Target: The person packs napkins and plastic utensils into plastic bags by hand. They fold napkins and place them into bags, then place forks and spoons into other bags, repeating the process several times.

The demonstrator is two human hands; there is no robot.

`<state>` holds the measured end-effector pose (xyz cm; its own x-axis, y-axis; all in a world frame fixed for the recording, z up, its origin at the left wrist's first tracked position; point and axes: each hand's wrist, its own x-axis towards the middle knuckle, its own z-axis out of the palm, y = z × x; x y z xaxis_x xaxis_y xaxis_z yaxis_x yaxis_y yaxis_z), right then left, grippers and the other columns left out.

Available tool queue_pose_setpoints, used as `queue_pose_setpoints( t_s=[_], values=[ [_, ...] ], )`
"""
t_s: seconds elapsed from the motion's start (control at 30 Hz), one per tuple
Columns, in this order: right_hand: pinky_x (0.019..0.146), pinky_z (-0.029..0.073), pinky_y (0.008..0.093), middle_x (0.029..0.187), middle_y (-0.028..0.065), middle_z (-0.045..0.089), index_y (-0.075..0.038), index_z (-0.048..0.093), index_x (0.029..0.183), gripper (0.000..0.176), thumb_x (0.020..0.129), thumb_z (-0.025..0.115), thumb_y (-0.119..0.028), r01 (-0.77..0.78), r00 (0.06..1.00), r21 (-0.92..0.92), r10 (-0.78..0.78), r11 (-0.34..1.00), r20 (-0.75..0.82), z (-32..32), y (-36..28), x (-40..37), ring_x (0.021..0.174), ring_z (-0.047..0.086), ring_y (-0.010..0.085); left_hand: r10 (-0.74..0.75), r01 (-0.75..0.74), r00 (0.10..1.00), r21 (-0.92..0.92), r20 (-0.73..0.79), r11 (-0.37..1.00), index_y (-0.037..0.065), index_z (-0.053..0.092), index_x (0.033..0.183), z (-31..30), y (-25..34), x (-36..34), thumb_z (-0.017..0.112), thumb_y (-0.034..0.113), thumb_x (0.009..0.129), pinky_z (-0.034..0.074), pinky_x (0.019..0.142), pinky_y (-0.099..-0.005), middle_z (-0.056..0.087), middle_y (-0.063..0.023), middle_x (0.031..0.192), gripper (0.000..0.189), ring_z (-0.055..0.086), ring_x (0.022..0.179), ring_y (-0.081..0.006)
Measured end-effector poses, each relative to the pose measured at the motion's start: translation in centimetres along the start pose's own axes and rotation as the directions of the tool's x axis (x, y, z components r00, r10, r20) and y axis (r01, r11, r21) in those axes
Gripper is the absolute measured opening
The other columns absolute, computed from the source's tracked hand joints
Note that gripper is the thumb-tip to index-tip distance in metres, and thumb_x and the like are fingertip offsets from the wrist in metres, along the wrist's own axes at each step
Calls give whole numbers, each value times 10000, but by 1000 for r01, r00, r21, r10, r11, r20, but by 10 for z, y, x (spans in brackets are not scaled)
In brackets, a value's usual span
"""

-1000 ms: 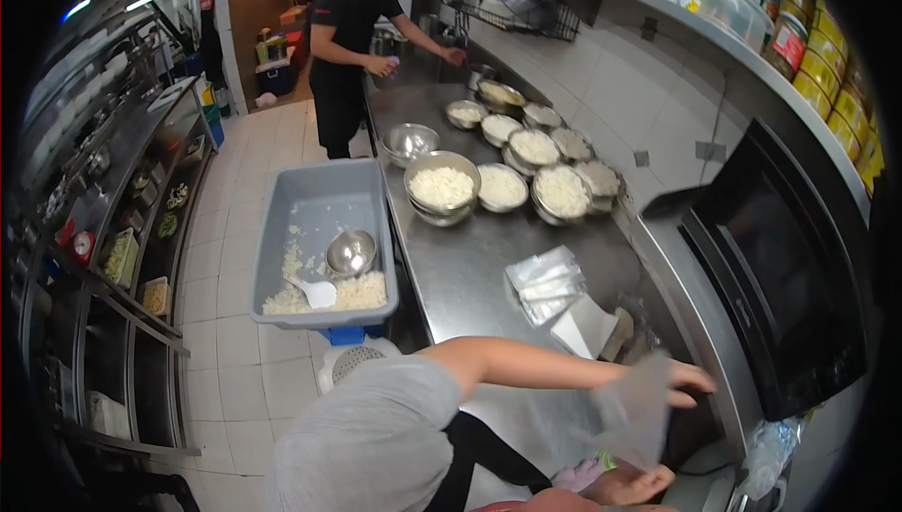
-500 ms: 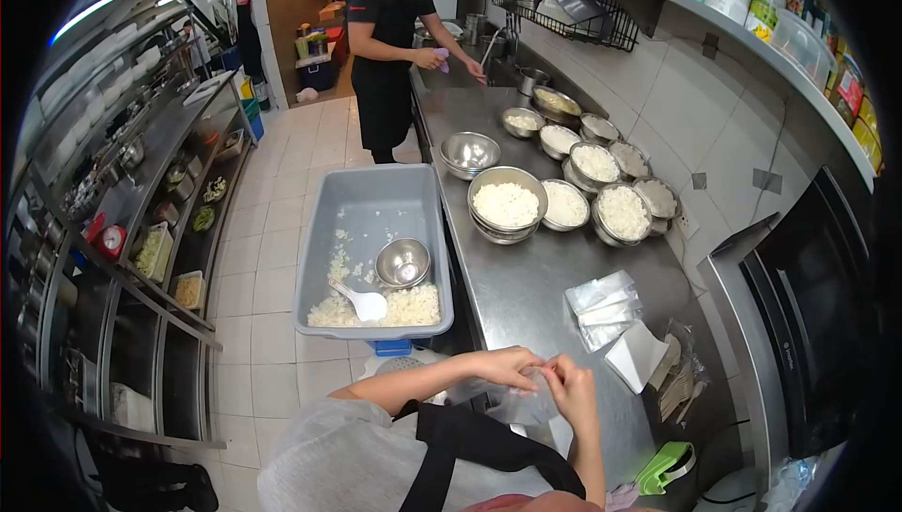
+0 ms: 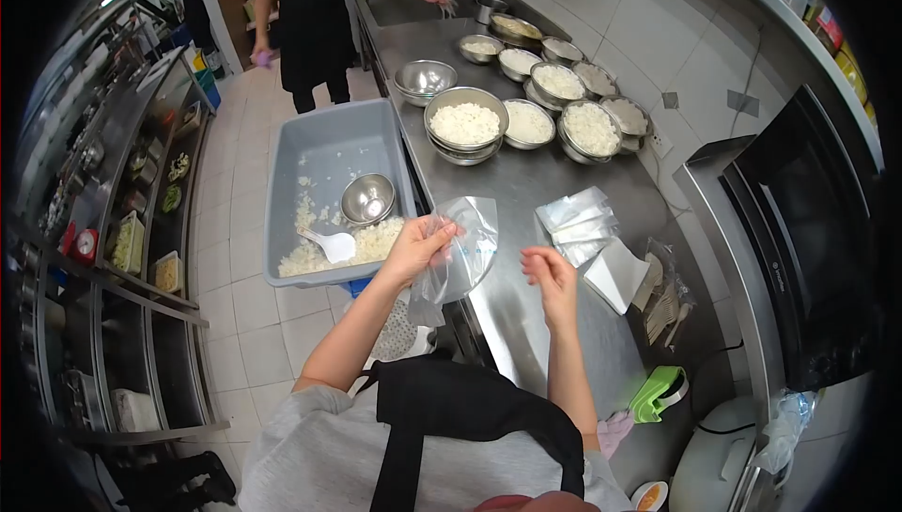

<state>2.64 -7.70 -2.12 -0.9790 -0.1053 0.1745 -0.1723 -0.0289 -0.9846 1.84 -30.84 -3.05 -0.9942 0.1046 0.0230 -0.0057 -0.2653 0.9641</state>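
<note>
My left hand (image 3: 422,247) grips a clear plastic bag (image 3: 473,230), which hangs over the edge of the steel counter. My right hand (image 3: 552,279) is apart from the bag, fingers loosely curled and holding nothing I can see. Left of the counter stands a grey tub (image 3: 282,202) with cooked rice (image 3: 381,238) along its near end. A white rice paddle (image 3: 336,246) lies on that rice, and a steel bowl (image 3: 367,199) sits beside it. Near my right hand is a stack of clear bags (image 3: 581,221) on the counter.
Several steel bowls of rice (image 3: 467,124) crowd the counter's far part, near an unfilled bowl (image 3: 425,81). White sheets (image 3: 617,274), wrapped wooden cutlery (image 3: 664,305) and a green tape dispenser (image 3: 658,394) lie rightward. A co-worker (image 3: 305,23) stands at the sink (image 3: 404,7).
My hands have come apart and moved forward, the left carrying the bag away from my body. The co-worker has turned toward the sink, one hand at the tap, the purple cloth lowered.
</note>
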Motion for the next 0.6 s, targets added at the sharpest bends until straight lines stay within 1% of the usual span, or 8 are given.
queue_pose_setpoints(
  t_s=[0.17,0.23,0.33,0.37,0.43,0.47,0.53,0.6],
  values=[
    [630,430,239,729,36,593,16,608,824,126,835,590,-108,-110,938,159,50,981,343,9,34,3,682,541,106,-39,34,999,136,30,990,39,641,894,8,-18,-13,572,238,872,357,423,-184,533,23,598,212,467,491,-34],
    [628,428,238,705,37,589,8,599,771,97,818,591,-76,-183,937,132,132,974,322,6,40,-13,651,538,106,15,-24,998,150,63,988,48,626,874,6,-30,-20,580,222,869,368,433,-192,547,25,625,180,475,510,-29],
    [612,419,232,674,36,581,0,587,744,93,813,591,-62,-227,937,128,180,966,299,-7,49,-32,619,528,104,149,-111,989,572,-20,813,10,589,926,0,-38,-40,608,194,818,473,670,-297,606,-72,787,213,583,743,-166],
    [594,409,226,665,34,577,-2,586,742,92,813,590,-59,-243,945,145,201,959,257,-14,53,-35,607,521,99,167,-119,986,576,-31,809,10,589,926,1,-39,-45,608,194,818,473,670,-297,606,-72,787,213,583,743,-166],
    [576,398,221,655,32,573,-4,584,739,90,813,588,-56,-267,947,165,226,949,230,-26,59,-36,596,513,95,452,-243,890,789,-49,564,18,564,1018,0,-43,-58,601,138,775,418,866,-356,584,-102,990,274,539,982,-254],
    [547,389,212,649,30,563,-7,578,745,88,815,588,-58,-269,954,189,234,944,190,-31,62,-33,575,502,92,375,-213,926,747,-52,630,38,550,1073,1,-36,-63,591,139,774,371,925,-377,533,-120,1112,318,469,1087,-287],
    [518,380,204,643,28,554,-10,572,750,85,818,588,-59,-284,955,219,255,933,151,-23,63,-32,554,491,89,460,-307,888,763,15,568,34,559,1061,12,-31,-67,581,148,792,384,911,-367,547,-117,1081,293,490,1060,-276],
    [503,364,203,611,21,540,-10,573,727,103,817,585,-60,-158,958,28,146,987,246,-1,51,-27,543,478,83,439,-364,893,737,101,570,25,578,1043,29,-28,-67,572,162,815,410,870,-359,550,-116,1054,266,519,996,-263]
  ],
)
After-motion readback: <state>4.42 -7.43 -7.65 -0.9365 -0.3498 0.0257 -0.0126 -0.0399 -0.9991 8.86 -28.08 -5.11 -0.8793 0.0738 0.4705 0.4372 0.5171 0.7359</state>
